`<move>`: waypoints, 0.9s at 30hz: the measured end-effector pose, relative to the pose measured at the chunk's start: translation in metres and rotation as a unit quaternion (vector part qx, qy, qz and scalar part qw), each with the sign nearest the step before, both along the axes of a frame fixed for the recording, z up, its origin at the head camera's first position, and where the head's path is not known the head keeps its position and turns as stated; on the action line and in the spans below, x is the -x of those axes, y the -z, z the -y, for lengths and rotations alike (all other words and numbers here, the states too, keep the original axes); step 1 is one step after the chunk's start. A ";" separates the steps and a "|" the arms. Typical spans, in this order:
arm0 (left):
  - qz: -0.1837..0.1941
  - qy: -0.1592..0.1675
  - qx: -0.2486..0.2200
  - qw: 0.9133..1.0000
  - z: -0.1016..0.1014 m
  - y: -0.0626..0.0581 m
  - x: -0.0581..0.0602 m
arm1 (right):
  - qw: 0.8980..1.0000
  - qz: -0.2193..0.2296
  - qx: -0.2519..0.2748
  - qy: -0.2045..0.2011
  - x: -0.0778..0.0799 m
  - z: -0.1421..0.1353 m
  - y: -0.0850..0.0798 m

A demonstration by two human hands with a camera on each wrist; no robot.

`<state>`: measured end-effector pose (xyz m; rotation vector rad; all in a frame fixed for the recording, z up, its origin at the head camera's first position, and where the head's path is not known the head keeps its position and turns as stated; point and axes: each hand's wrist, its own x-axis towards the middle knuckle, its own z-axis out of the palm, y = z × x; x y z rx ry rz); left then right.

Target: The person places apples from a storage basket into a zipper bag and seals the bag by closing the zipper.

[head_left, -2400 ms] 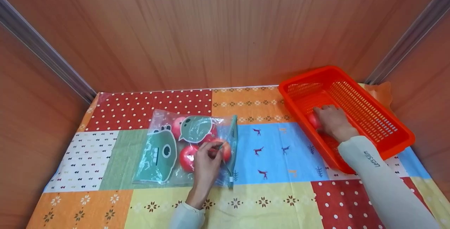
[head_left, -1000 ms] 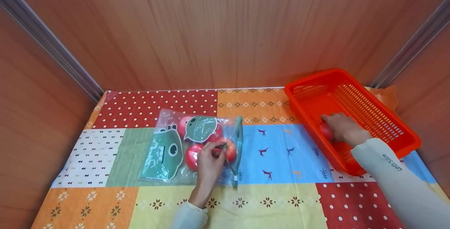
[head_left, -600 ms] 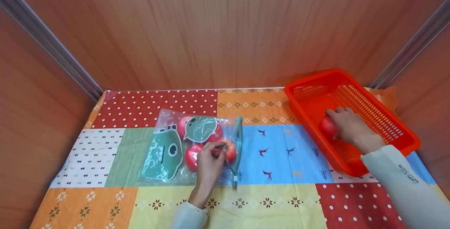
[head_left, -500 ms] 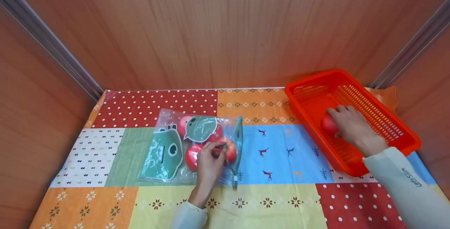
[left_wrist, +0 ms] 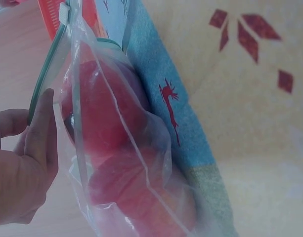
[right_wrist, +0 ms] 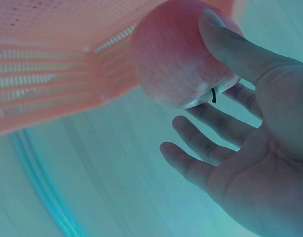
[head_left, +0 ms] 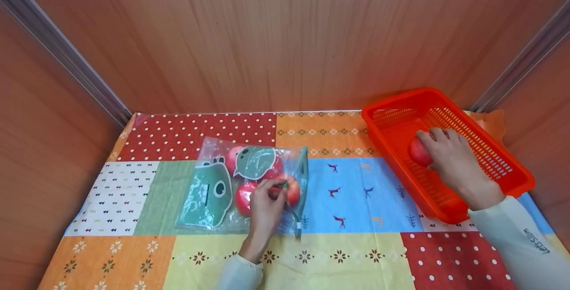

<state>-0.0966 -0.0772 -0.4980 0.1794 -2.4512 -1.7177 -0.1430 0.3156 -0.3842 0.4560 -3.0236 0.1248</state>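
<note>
My left hand [head_left: 266, 203] pinches the green zip edge of a clear plastic zip bag [head_left: 207, 201] lying on the patterned cloth. Inside the bag are several red apples [head_left: 246, 197], seen through the film and its green animal prints. The left wrist view shows thumb and fingers meeting on the green strip [left_wrist: 44, 76], with the mouth spread apart from the near film. My right hand [head_left: 461, 165] holds a red apple [head_left: 419, 151] over the orange-red basket [head_left: 397, 99]. In the right wrist view thumb and fingertips grip the apple [right_wrist: 173, 57], its short stem showing.
The slotted plastic basket stands at the right, near the wooden back wall [head_left: 285, 49]. Wooden panels close in both sides. Blue patchwork cloth [head_left: 352, 187] lies between bag and basket. An orange flap of cloth [head_left: 492, 123] sticks up behind the basket.
My right hand has taken hold of the apple low in the basket and raised it, the arm drifting right. My left hand keeps pinching the bag's edge in the same spot.
</note>
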 end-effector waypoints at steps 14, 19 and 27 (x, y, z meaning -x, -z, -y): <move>0.002 -0.005 0.006 1.000 0.000 0.000 0.001 | 0.993 -0.098 -0.053 -0.047 -0.013 0.031 -0.012; 0.009 -0.002 0.011 1.000 0.000 -0.001 0.001 | 0.990 -0.109 -0.064 -0.065 -0.018 0.045 -0.013; 0.017 0.000 0.004 1.000 0.001 0.000 0.000 | 0.986 -0.127 -0.065 -0.086 -0.021 0.070 -0.005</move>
